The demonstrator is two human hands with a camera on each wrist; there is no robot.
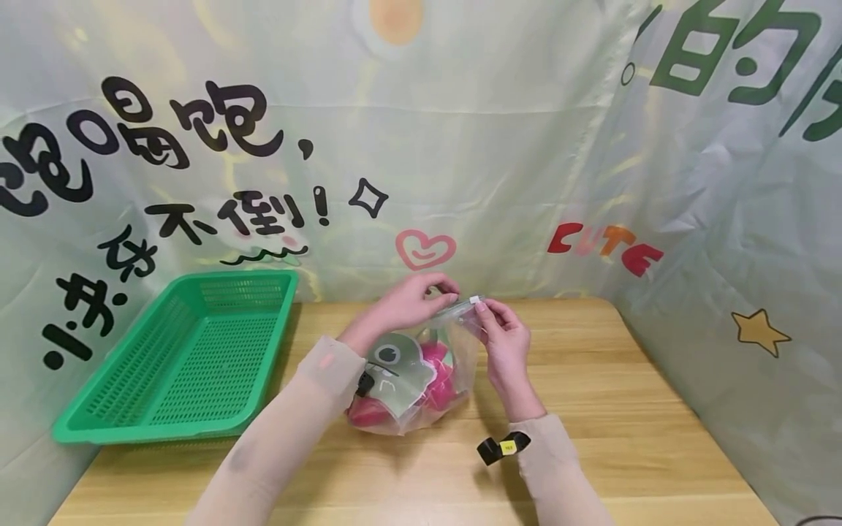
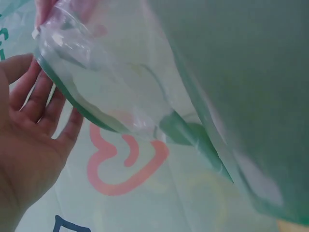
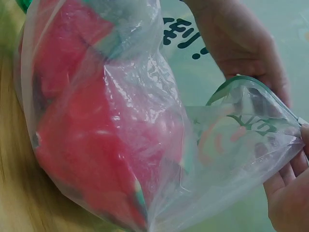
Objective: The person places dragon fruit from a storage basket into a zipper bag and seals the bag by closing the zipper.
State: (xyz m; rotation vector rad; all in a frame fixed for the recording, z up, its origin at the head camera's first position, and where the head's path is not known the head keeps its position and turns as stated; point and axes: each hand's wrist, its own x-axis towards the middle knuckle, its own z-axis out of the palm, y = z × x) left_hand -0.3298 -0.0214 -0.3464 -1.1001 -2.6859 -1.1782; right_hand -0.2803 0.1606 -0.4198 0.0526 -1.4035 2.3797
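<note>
A clear zip bag [image 1: 463, 365] with a green cartoon face printed on it stands on the table. Inside are pinkish-red, green-tipped pieces [image 3: 91, 140] that look like dragon fruit. At the bag's top right corner, by the white slider, my right hand [image 1: 508, 340] pinches the zip edge between thumb and fingers. My left hand [image 1: 414, 301] is over the bag's top. In the left wrist view, the left fingers [image 2: 41, 99] lie loosely bent beside the green zip strip [image 2: 72, 99], and no grip on it shows.
To the left, a green plastic basket [image 1: 276, 351] with perforated walls sits on the wooden table [image 1: 592, 380]. A printed cloth [image 1: 500, 146] hangs close behind the table and along its right side. A black strap with a yellow label [image 1: 505, 447] is at my right wrist.
</note>
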